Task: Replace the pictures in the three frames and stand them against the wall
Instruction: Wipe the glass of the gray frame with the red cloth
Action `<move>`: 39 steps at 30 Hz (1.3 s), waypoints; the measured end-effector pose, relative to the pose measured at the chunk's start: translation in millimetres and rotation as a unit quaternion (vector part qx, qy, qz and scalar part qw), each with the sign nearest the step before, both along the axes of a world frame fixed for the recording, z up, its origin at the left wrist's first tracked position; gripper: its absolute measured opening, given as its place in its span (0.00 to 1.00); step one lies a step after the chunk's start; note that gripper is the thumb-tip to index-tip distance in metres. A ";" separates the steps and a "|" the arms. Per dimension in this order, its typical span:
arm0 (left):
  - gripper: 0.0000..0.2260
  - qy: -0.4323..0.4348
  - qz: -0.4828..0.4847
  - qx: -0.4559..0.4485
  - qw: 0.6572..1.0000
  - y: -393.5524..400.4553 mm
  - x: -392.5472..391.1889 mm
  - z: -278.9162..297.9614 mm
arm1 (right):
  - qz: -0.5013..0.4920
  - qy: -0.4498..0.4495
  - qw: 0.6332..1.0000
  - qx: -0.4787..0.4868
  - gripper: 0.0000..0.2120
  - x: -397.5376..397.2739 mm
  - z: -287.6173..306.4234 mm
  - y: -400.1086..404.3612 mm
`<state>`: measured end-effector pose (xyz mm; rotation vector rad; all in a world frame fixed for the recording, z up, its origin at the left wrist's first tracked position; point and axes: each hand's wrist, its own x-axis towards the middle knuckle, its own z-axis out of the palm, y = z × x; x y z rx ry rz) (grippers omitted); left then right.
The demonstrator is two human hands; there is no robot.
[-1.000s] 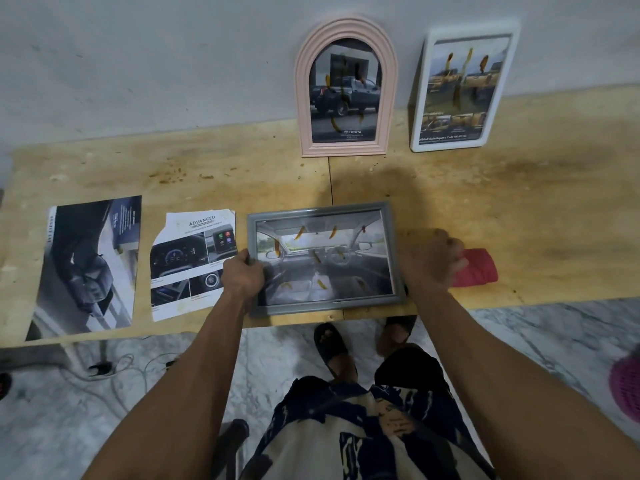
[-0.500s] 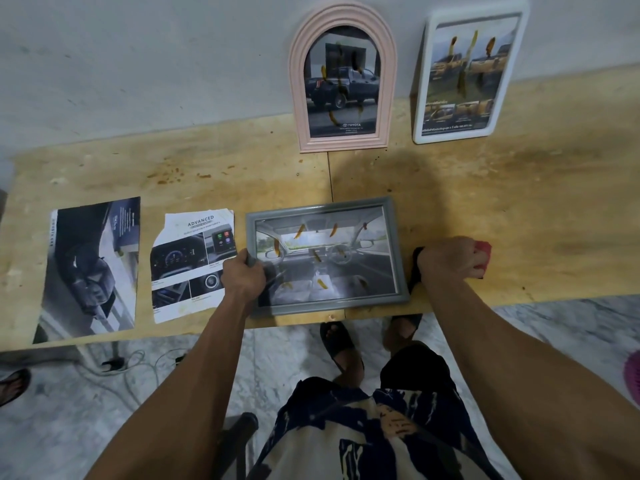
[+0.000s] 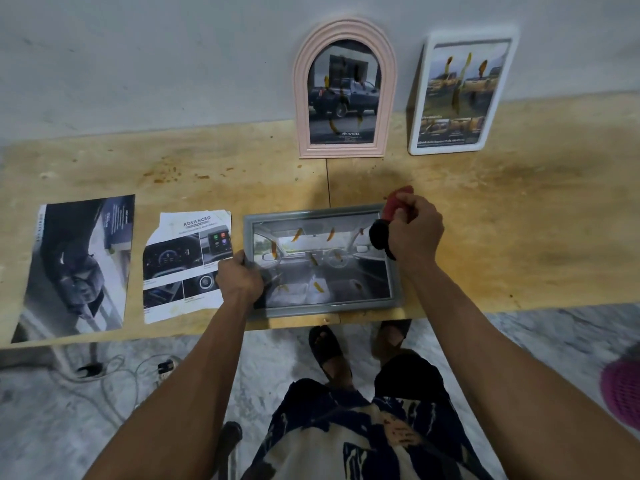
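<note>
Left hand [image 3: 239,277] is gripping the grey frame [image 3: 322,263] at its left edge, fingers curled over the rim. The frame is lying flat on the table [image 3: 519,237] at the near edge, picture already in. Right hand [image 3: 414,232] is hovering over the frame's far right corner, fingers clenching a red cloth [image 3: 398,202].

Handling, by judgement: frame is looking stiff and light, the glazed front probably slick and breakable; best taken by both side rims, not the face.

Left of the left fingers, two loose prints [image 3: 187,265] are lying flat. Beyond both hands, the pink frame [image 3: 344,90] and white frame [image 3: 462,95] are standing against the wall [image 3: 138,64].

Since half a second ago the right hand is moving up from the table right of the frame onto its corner, carrying the cloth; the left hand's grip is staying put.
</note>
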<state>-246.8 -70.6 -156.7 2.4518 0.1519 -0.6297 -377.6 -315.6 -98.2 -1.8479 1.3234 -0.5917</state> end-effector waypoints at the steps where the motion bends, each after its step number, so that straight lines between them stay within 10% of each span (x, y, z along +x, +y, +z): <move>1: 0.11 0.001 0.001 0.000 1.000 0.7 0.2 -0.6 | 0.010 -0.013 1.000 -0.001 0.13 4.5 2.4 1.1; 15: 0.06 -0.051 -0.037 -0.023 0.998 6.5 -2.4 -3.4 | 0.237 0.130 0.959 -0.089 0.23 -1.2 -42.3 12.4; 22: 0.16 -0.215 -0.175 0.137 0.951 19.5 -3.2 -21.9 | 0.257 0.325 0.894 -0.171 0.28 -12.1 -75.5 26.9; 39: 0.24 -0.248 -0.130 0.156 0.947 21.6 -9.6 -54.0 | 0.235 0.187 0.944 -0.135 0.24 13.4 -107.5 69.0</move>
